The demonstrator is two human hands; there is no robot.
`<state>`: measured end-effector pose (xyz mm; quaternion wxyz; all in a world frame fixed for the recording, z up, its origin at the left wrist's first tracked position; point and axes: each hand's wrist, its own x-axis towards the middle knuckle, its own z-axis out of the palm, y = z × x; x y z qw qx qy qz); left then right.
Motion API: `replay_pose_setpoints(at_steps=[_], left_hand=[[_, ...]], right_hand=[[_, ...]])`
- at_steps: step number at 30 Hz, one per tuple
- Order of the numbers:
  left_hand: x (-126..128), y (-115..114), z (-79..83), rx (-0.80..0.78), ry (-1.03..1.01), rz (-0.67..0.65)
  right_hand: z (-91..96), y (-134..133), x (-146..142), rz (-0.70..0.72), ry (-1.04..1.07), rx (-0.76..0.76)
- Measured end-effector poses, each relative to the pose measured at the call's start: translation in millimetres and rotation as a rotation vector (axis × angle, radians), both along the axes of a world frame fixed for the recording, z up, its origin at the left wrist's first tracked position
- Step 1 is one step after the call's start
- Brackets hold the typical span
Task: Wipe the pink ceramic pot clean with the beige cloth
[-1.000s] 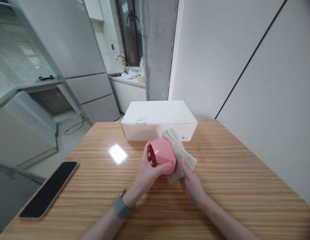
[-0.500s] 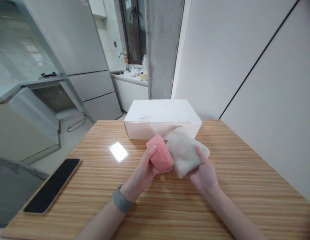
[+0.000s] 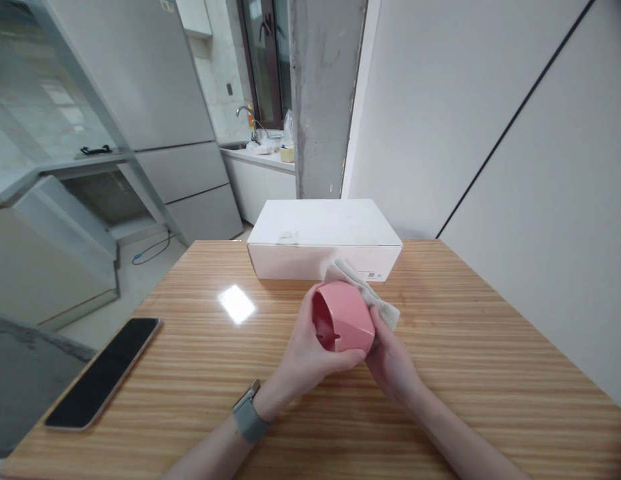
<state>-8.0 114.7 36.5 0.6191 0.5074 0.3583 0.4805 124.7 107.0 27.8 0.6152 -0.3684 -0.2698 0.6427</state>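
My left hand [image 3: 305,357] is closed around a pink faceted object [image 3: 344,325] with a dark red hollow side turned toward me. It is held just above the wooden table [image 3: 490,373]. My right hand [image 3: 393,363] presses a folded beige cloth [image 3: 370,293] against the far right side of the pink object. Most of the cloth is hidden behind the object. A grey watch sits on my left wrist.
A white cardboard box [image 3: 323,237] lies shut at the table's far edge, just behind my hands. A black phone [image 3: 103,380] lies face up near the left edge. A grey wall runs along the right. A kitchen counter with a tap stands farther back.
The pink object has been turned so its hollow side faces me again. The cloth, in front on my right palm half a second ago, is now tucked behind the object.
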Motion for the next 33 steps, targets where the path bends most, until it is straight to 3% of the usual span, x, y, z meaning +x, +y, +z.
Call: replay_pose_setpoints(at_steps=[5, 14, 19, 23, 33], left_hand=[[1, 1, -1.1, 0.016, 0.023, 0.032], [2, 6, -14.2, -0.297, -0.175, 0.097], [4, 5, -7.5, -0.127, -0.076, 0.177], [1, 6, -4.8, 0.003, 0.028, 0.168], [-15, 16, -5.8, 0.508, 0.510, 0.303]], right_hand=[[-0.8, -1, 1, 0.037, -0.020, 0.025], [-20.4, -5, -2, -0.042, -0.095, -0.025], [-16.5, -5, -3, -0.053, -0.047, -0.015], [-10.2, -6, -3, -0.026, 0.009, -0.017], [3.6, -1, 4, -0.029, 0.066, -0.140]])
